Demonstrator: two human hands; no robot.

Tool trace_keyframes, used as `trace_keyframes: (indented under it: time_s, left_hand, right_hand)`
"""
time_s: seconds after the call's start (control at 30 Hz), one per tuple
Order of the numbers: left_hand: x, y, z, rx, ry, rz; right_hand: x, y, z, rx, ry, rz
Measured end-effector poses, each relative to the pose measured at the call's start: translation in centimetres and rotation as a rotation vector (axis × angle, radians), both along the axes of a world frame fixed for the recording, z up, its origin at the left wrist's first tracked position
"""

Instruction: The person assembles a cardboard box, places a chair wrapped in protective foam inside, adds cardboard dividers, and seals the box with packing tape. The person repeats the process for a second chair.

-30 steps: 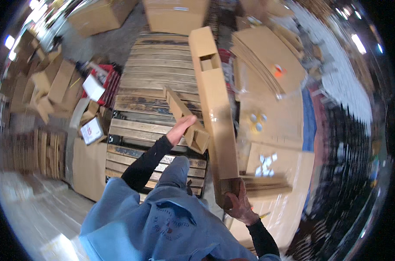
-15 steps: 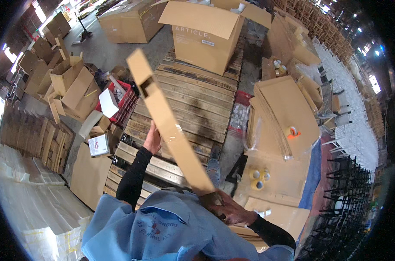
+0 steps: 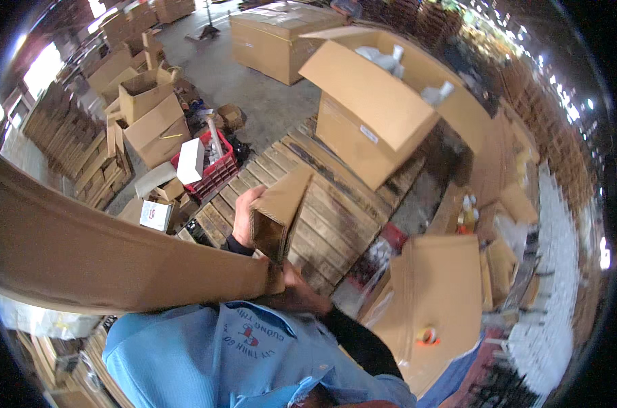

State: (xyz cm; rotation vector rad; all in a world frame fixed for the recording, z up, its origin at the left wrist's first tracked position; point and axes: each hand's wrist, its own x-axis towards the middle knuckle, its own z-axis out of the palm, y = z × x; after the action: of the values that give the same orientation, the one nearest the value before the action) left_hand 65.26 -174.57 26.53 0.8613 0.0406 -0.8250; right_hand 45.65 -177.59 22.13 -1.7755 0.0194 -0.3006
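Note:
A long, narrow cardboard box [image 3: 132, 251] reaches from the left rim across my front, and its right end lies in front of my chest. At that end stands a short cardboard section [image 3: 291, 204] with a hollow, open end facing me; whether it is one piece with the long box I cannot tell. My left hand [image 3: 246, 214] grips the short section's left side, its fingers partly behind the cardboard. Below it, my right hand [image 3: 298, 291] is closed on the end of the long box, where the two parts meet. Some of its fingers are hidden.
A wooden pallet [image 3: 322, 241] lies ahead, bearing a large open carton [image 3: 349, 129] with wrapped things inside. Left of it stands a red crate [image 3: 213, 173] beside cardboard scraps. At right, flat cardboard sheets [image 3: 437, 292] carry an orange tape dispenser [image 3: 428, 335]. A closed carton [image 3: 271, 44] stands farther back.
The long box has swung from pointing ahead over the pallet to lying toward the left. Both hands have come closer together at one end of it. My view has turned.

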Motion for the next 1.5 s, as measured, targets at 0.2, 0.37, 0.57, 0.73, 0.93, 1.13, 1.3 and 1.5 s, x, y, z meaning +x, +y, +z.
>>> trace_keyframes:
  time_s: [0.2, 0.37, 0.57, 0.73, 0.93, 1.13, 1.3, 1.5]
  left_hand:
    - [12.2, -10.2, -6.9, 0.108, -0.254, 0.842]
    - [27.3, -19.8, -14.0, 1.005, -0.614, 0.983]
    - [38.3, -25.3, -12.2, 0.217, -0.212, 1.003]
    - [37.0, -25.9, -1.8, -0.420, 0.057, 0.422]
    - [39.1, -33.4, 3.9, -0.297, -0.585, 0.477]
    - [41.8, -44.6, 5.4, -0.128, -1.032, 0.320]
    - [44.1, -59.9, 6.2, -0.084, -1.562, 0.466]
    - [51.8, -79.9, 3.6, 0.013, -1.609, 0.527]
  right_hand:
    - [10.5, -6.0, 1.7, -0.304, -0.183, -0.211]
    - [24.5, -18.3, 4.6, -0.283, -0.158, -0.109]
    - [28.2, -41.7, -2.9, 0.903, 0.103, 0.105]
    - [20.3, -57.7, -12.3, 0.770, 0.291, -0.126]
    - [13.2, -63.1, -6.8, 1.012, 0.161, -0.637]
    - [10.8, -70.2, 10.3, 0.381, 0.361, -0.989]
    - [11.2, -82.4, 19.8, -0.185, 0.534, -0.921]
    - [18.7, -105.9, 19.1, -0.391, 0.641, -0.733]
